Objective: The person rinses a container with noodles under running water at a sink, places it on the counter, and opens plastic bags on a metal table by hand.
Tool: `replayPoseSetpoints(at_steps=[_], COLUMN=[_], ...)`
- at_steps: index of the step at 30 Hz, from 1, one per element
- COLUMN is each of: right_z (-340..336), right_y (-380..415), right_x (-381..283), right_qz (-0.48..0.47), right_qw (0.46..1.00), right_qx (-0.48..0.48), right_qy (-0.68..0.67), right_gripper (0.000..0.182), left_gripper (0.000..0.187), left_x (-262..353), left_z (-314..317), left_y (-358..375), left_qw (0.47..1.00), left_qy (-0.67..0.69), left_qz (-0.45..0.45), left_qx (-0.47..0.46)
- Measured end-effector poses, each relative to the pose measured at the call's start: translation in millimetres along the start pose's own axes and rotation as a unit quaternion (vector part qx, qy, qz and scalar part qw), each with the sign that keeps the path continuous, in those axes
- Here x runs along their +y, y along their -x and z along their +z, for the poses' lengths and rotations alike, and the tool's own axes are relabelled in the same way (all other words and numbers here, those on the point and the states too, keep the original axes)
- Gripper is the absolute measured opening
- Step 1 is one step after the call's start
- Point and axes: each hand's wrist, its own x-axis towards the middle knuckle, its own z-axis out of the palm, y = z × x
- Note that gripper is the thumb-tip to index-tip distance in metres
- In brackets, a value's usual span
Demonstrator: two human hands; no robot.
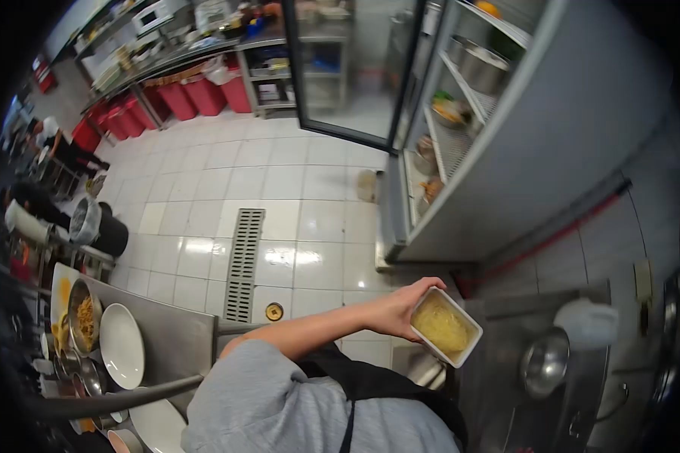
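My left hand [394,311] reaches across in front of my body and grips a white rectangular container [472,349] by its near left side and rim. Yellow food that looks grated or shredded [443,325] lies inside it, seen from above through the open top. The container is held up over the floor, beside a metal counter. My right hand is out of view.
Ahead, a refrigerator's glass door [355,75] stands open, with food and pots on its wire shelves [453,147]. A steel counter [499,408] to the right holds a metal bowl [544,362]. White plates [122,347] and pans sit on the left. Co-workers [60,147] are far left.
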Motion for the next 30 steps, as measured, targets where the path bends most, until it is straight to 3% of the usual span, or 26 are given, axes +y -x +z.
replayPoseSetpoints(at_steps=[6,9,10,13,17,19,21,24,25,30], right_z=[212,265,280,321,409,467,532,618,642,682], right_y=[159,210,209,261,313,393,444,561,603,794], right_x=[-20,-13,7,22,78,51,60,39,33,-5], right_qz=[-0.124,0.031,0.055,0.182,0.198,0.220,0.180,0.129,0.082,-0.072], right_qw=[0.968,0.943,0.906,0.850,0.739,0.747,0.684,0.541,0.459,0.227], right_qx=[-0.219,-0.331,-0.419,-0.491,-0.630,-0.617,-0.695,-0.827,-0.883,-0.971], right_qy=[0.012,-0.024,-0.020,0.053,0.130,0.116,0.128,0.082,0.051,-0.001], right_gripper=[0.020,0.021,0.021,0.023,0.028,0.018,0.019,0.015,0.015,0.022], left_gripper=[0.090,0.090,0.090,0.091,0.092,0.093,0.091,0.093,0.093,0.093], left_x=[-25,-36,-39,-54,-73,-89,-88,-108,-111,-115], left_z=[-115,-163,-176,-212,-256,-276,-295,-322,-330,-385], left_y=[40,61,66,83,106,117,129,156,163,187], left_qw=[0.994,0.986,0.982,0.966,0.937,0.916,0.889,0.845,0.828,0.762], left_qy=[-0.034,-0.039,-0.038,-0.055,-0.072,-0.102,-0.123,-0.163,-0.168,-0.118], left_qz=[-0.005,-0.044,-0.067,-0.100,-0.156,-0.165,-0.166,-0.202,-0.215,-0.233], left_qx=[0.105,0.158,0.173,0.233,0.305,0.351,0.409,0.467,0.490,0.593])
